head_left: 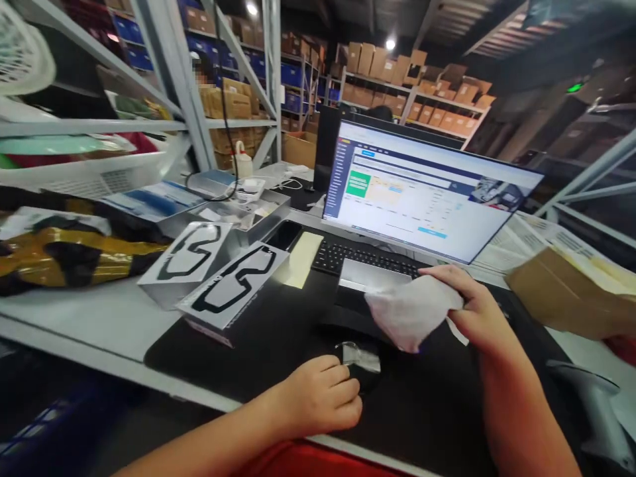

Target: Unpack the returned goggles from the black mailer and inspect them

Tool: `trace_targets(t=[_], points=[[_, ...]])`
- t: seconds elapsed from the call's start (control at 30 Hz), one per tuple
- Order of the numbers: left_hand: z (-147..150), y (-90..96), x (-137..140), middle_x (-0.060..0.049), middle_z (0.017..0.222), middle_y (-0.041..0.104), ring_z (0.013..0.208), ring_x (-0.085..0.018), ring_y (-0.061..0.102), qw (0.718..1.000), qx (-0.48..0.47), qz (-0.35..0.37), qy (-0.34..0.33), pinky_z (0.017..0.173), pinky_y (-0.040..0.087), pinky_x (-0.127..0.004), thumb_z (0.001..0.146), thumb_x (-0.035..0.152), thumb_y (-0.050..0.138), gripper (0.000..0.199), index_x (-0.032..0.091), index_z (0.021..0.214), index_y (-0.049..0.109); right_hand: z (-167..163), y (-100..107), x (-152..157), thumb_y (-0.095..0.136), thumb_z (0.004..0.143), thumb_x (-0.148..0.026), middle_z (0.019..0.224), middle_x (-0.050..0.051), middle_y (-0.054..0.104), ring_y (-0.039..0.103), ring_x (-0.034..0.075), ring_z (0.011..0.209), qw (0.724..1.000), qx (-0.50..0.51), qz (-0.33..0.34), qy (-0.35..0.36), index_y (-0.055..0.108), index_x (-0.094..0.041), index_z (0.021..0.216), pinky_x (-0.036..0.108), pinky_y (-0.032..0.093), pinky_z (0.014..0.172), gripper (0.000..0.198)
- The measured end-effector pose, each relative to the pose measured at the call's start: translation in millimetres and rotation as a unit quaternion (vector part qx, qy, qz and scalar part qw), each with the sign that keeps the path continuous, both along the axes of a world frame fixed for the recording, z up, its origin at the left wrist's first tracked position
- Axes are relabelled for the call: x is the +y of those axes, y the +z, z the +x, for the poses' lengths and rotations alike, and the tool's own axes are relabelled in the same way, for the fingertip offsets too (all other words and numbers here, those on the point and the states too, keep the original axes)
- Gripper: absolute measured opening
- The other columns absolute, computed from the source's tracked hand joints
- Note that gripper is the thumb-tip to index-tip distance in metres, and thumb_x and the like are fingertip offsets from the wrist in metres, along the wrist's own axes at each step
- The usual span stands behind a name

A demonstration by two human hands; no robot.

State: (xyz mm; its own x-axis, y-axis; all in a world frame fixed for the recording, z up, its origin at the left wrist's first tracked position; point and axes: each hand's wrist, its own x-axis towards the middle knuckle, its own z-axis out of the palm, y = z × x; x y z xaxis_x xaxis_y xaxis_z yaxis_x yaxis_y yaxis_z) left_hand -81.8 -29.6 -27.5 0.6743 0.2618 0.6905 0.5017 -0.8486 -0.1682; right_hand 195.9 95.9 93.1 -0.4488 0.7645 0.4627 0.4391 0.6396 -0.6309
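Observation:
My right hand [474, 305] grips a crumpled soft white cloth-like wrap [415, 310] above the black desk mat. Just behind the wrap is a silver-white box [370, 273] with a dark part in front of it; the wrap covers some of both. Lower down, my left hand [322, 391] is closed with its fingers curled at the mat. A small shiny clear packet [362, 358] with a dark piece lies against its fingertips. Whatever those fingers pinch is hidden. To the left, two white boxes printed with a black outline, a nearer one [236, 285] and a farther one [186, 262], stand side by side.
A monitor [422, 192] stands behind a black keyboard [342, 257]. A yellow paper [304, 258] and a dark phone-like slab [284, 234] lie left of it. On the right are a cardboard box [566, 295] and a barcode scanner [599, 404]. Taped packages [89, 255] lie far left.

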Motion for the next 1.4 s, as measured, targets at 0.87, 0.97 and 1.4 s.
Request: trace_targets(t=[0.87,0.97,1.4], points=[[-0.7,66.0,81.5,-0.003,0.104,0.07,0.093,-0.023,0.069,0.944,-0.227,-0.153,0.184,0.08,0.058,-0.036,0.073,0.015,0.072,0.05,0.026,0.118,0.053,-71.9,-32.5,-12.7,0.068,0.086,-0.007,0.133,0.011,0.052,0.065,0.019,0.097,0.967,0.123,0.22,0.033,0.066,-0.023,0.111,0.036,0.06,0.086,0.03],[-2.0,62.8,77.3,-0.006,0.107,0.067,0.093,-0.024,0.069,0.954,-0.208,-0.138,0.166,0.08,0.059,-0.037,0.077,0.03,0.077,0.057,0.023,0.126,0.049,-76.8,-36.7,-12.9,0.056,0.086,0.0,0.125,0.01,0.06,0.065,0.018,0.088,0.952,0.076,0.294,0.026,0.064,-0.022,0.11,0.033,0.061,0.078,0.034],[-12.0,99.3,65.1,-0.012,0.137,0.054,0.117,-0.027,0.061,0.989,0.019,-0.088,0.119,0.093,0.056,-0.041,0.095,0.015,0.053,0.021,0.023,0.111,0.065,-93.2,-56.4,-13.3,0.048,0.08,0.001,0.112,0.009,0.061,0.067,0.014,0.077,0.958,0.087,0.273,0.026,0.057,-0.019,0.085,0.026,0.059,0.068,0.023]])
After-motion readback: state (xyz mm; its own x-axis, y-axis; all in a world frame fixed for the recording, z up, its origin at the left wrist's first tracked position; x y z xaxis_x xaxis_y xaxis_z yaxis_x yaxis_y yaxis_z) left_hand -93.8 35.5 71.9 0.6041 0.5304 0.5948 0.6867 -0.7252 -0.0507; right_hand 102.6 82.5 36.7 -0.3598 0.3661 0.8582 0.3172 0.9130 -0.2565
